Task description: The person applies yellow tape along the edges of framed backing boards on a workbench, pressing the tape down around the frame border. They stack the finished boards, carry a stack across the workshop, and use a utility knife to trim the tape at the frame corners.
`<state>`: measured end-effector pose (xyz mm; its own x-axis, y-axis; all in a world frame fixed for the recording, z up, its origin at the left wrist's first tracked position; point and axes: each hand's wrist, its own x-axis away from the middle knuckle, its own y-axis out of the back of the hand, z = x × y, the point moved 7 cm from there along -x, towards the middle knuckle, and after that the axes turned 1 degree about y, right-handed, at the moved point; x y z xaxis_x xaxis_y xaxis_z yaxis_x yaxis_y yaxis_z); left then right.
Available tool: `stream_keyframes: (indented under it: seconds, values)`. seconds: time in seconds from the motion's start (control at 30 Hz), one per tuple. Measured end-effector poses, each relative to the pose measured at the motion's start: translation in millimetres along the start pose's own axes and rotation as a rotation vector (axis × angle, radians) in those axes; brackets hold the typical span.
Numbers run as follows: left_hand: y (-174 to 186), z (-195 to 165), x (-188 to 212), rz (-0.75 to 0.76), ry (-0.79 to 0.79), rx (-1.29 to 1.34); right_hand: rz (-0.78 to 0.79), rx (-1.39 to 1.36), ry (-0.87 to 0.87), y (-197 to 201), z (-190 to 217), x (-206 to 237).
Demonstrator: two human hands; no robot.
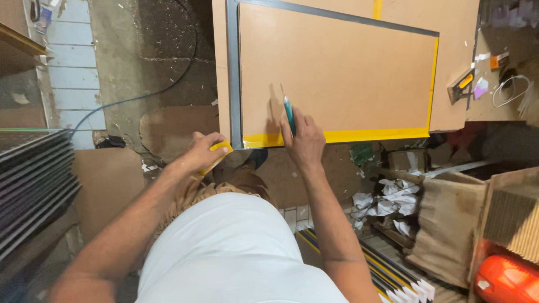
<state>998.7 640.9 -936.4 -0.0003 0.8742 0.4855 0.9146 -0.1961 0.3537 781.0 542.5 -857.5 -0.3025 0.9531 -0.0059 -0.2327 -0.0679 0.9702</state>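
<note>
Below, brown board [348,73] (yellow-taped edges), cluttered workshop floor [140,50]

left hand [203,150]: fingers curled shut | right hand [305,140]: fisted, arm extended

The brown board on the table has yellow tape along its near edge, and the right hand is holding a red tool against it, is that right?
Not quite. In the head view the tool in the right hand is teal, not red. The rest holds: the brown board has yellow tape along its near edge, and the tool rests against the board.
</note>
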Motion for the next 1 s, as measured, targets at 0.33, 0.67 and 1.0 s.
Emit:
stream_keyframes:
  seconds: [0.33,0.67,1.0]
  values:
    - [23,-11,12,-0.180,-0.201,0.373,-0.094,0.021,0.877,-25,69,22]
    - [-9,-78,-11,-0.460,-0.704,-0.570,-0.057,-0.014,0.928,-41,50,16]
    - [-54,-106,-25,-0.460,-0.615,-0.666,-0.146,-0.081,1.014,0,-63,6]
